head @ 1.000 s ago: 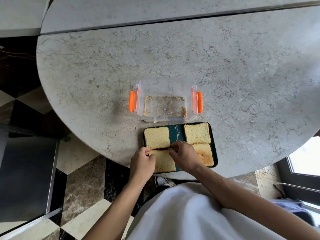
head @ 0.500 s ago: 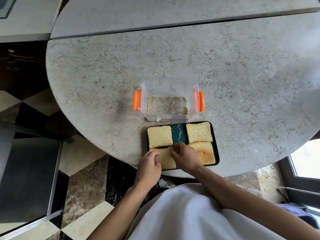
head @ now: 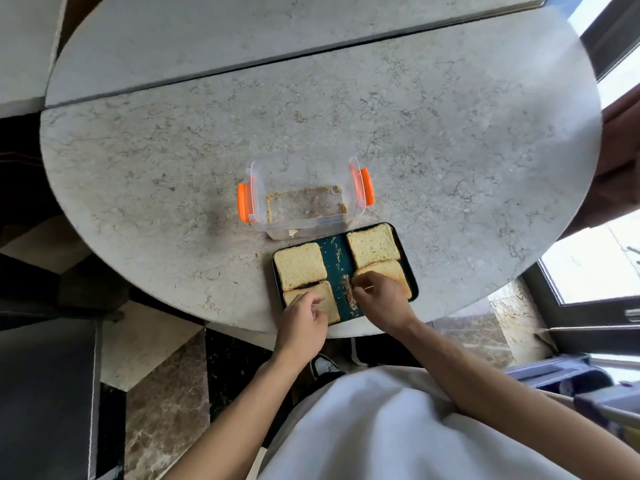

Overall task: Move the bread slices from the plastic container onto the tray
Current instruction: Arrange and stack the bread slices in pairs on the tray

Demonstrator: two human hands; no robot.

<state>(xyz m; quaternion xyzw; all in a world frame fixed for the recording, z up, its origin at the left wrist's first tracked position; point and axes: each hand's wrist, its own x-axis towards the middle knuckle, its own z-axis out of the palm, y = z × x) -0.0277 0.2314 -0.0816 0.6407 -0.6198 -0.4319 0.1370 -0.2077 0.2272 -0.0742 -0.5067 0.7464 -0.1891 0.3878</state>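
A dark teal tray (head: 337, 258) lies at the near edge of the table and holds several bread slices in two columns. My left hand (head: 303, 322) rests curled on the near-left slice (head: 329, 301), fingertips on its near corner. My right hand (head: 377, 299) covers part of the near-right slice (head: 389, 268) and pinches its left edge. The far-left slice (head: 299, 266) and far-right slice (head: 372, 249) lie flat and untouched. Just beyond the tray stands the clear plastic container (head: 254, 202) with orange clips, holding only crumbs.
The round marble table (head: 450, 150) ends right behind the tray's near edge. A line of crumbs lies on the tray's bare middle strip. A dark cabinet (head: 45, 393) stands on the floor at the left, and a window frame (head: 571, 306) is at the right.
My right hand has left the near-left slice and moved right onto the near-right slice. My left hand stays on the near-left slice, which now lies flat. The view has tilted.
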